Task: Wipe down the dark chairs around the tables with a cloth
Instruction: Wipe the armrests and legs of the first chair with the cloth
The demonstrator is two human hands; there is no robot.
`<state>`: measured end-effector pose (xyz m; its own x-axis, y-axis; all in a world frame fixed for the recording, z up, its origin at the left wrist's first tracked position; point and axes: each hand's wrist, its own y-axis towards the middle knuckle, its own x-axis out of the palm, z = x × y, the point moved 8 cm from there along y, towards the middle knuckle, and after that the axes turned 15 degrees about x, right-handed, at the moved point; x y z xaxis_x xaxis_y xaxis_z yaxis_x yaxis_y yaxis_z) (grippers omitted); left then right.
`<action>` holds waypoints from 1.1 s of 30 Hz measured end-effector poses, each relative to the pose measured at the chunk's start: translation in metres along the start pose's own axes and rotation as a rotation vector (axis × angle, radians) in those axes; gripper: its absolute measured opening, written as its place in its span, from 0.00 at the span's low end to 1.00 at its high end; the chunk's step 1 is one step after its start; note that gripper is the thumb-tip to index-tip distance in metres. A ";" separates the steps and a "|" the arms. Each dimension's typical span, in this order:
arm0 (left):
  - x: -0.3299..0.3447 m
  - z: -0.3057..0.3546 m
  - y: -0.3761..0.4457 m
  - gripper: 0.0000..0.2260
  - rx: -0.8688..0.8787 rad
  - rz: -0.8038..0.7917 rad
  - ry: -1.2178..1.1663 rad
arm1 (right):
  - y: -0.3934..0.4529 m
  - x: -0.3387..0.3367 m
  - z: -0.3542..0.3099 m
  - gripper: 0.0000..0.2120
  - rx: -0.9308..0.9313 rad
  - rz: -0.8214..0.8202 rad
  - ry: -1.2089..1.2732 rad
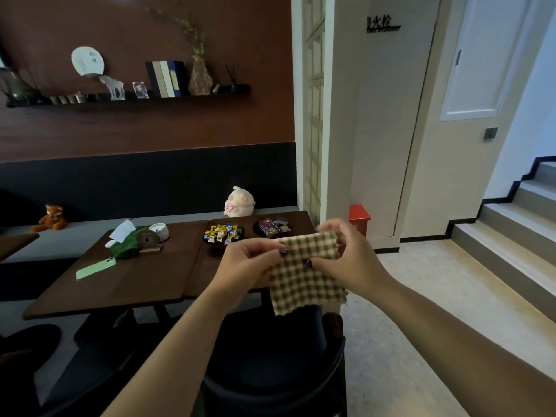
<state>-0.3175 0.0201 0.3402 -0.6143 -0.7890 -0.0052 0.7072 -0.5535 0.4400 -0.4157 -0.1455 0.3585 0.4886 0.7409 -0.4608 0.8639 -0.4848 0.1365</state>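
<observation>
Nearest: dark chair (pixel 270 371) right below the person, upholstered seat and curved back rail, tucked at the near edge of the right table (pixel 210 275). Second dark chair (pixel 33 344) at lower left, only partly in view. Both forearms reach forward over the first chair, cloth (pixel 304 278) held up in the air between the hands, above the chair and in front of the table edge, touching neither. Cloth is green-and-cream check, folded over at the top, lower part hanging free with a frayed bottom edge. Left hand (pixel 240 266): fingers curled in, thumb and fingertips pinching the cloth's left edge near the fold. Right hand (pixel 349 260): fingers curled over the top right corner, thumb pressed on the front face, so it grips the folded strip. Neither hand is spread; both closed tight on fabric. Next back, two dark wood tables pushed together. Left table (pixel 120 284) carries a pale green phone (pixel 95 268) near the front, a green tissue pouch (pixel 128 246) with a white tissue sticking up, a round disc leaning on it, and a white ashtray (pixel 158 231) behind. Right table has a dish of wrapped candy (pixel 224 233) and a second dish of snack packets (pixel 272 227) beside it. Behind the tables, a grey bench seat (pixel 75 233) with a black backrest; an orange fox plush (pixel 51 218) sits on it at left, a pale pink plush (pixel 239 201) at right. Red box (pixel 359 219) on the floor by the pillar. Far wall: shelf (pixel 129 99) with books, vase, deer figure, fan. Stairs (pixel 517 224) rise at right.
</observation>
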 end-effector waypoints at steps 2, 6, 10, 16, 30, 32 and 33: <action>0.011 -0.014 -0.008 0.07 0.070 0.085 0.160 | -0.004 -0.003 0.025 0.29 0.092 0.002 0.067; 0.042 -0.059 -0.028 0.15 0.007 0.168 0.230 | -0.013 -0.009 0.083 0.11 0.256 0.026 0.017; 0.073 -0.106 -0.040 0.14 -0.130 0.140 0.193 | -0.027 -0.024 0.151 0.09 0.477 0.051 0.129; 0.086 -0.165 -0.052 0.05 -0.288 0.158 0.174 | -0.037 -0.056 0.241 0.04 0.821 0.223 0.312; 0.079 -0.395 -0.033 0.07 -0.669 -0.037 0.105 | 0.043 0.101 0.381 0.17 0.797 0.289 0.034; 0.078 -0.429 -0.032 0.07 -0.735 -0.007 0.070 | 0.051 0.137 0.392 0.24 0.773 0.147 -0.037; 0.078 -0.444 -0.033 0.07 -0.766 0.006 0.056 | 0.052 0.151 0.396 0.25 0.750 0.099 -0.079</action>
<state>-0.2336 -0.1417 -0.0736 -0.6052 -0.7938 -0.0592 0.7683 -0.5630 -0.3046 -0.3454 -0.2431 -0.0506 0.5254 0.6554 -0.5426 0.4881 -0.7545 -0.4388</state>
